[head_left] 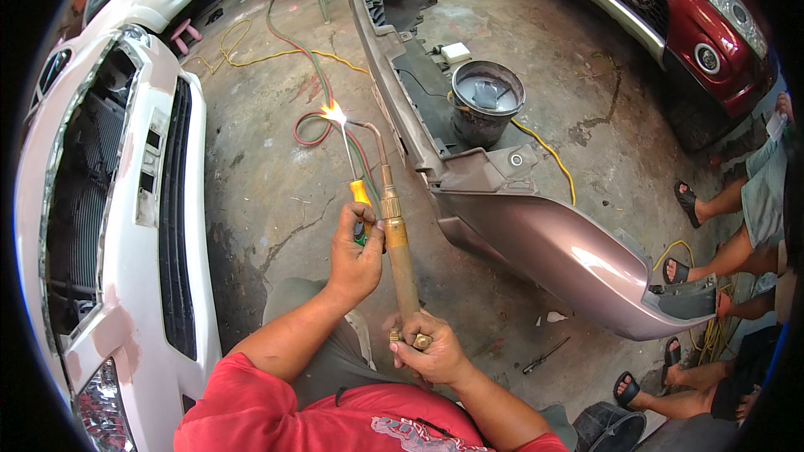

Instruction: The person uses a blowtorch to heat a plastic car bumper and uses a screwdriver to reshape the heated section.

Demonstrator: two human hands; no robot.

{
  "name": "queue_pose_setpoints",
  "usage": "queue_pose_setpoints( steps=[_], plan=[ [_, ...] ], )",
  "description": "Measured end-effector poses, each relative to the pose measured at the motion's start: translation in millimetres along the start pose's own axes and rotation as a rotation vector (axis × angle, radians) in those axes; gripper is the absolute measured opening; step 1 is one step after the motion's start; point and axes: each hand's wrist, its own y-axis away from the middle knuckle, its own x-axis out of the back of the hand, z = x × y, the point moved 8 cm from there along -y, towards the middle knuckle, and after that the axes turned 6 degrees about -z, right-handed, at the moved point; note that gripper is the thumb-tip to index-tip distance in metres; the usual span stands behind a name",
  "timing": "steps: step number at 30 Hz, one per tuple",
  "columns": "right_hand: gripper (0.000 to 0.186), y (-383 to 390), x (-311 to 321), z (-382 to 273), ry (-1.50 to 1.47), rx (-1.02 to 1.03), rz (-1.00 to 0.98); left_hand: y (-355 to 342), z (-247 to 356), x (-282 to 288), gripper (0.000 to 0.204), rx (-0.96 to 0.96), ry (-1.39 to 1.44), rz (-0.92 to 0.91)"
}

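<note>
My left hand (357,253) is closed round the yellow handle of a screwdriver (360,193), whose thin shaft points away from me. In my right hand (432,350) is a brass gas torch (394,234), gripped low down near its valve knobs. A bright flame (334,112) burns at the torch's bent copper tip, and the screwdriver's end reaches into it. To the right of both tools lies a mauve car bumper (544,243), its grey inner side partly turned up.
A black bucket (488,100) of cloudy water stands beyond the bumper. Red and green hoses (316,71) and a yellow cord (553,155) cross the concrete. A white car (134,201) is close on the left, a red car (662,17) far right. Several sandalled feet (687,201) stand at right.
</note>
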Motion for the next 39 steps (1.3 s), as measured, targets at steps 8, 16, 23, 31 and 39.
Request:
queue_pose_setpoints(
  steps=[8,16,23,31,39],
  plan=[
    [0.025,0.1,0.6,-1.4,0.003,-0.002,0.016,-0.7,-2.9,-0.5,0.016,0.030,0.028,-0.002],
    [0.025,0.5,1.3,-0.9,-0.012,-0.007,0.016,-0.5,-1.0,0.0,0.017,-0.017,-0.001,0.000],
    [0.024,0.1,1.2,1.0,-0.015,-0.002,0.005,-1.5,-2.4,0.1,0.018,0.002,-0.035,0.003],
    [0.025,-0.1,1.4,-3.0,0.036,0.042,0.005,-0.7,0.9,-0.8,0.017,0.005,0.009,0.005],
    [0.026,-0.6,2.1,-0.9,0.075,0.081,0.006,-0.4,0.5,-0.9,0.017,-0.003,0.010,-0.001]
  ],
)
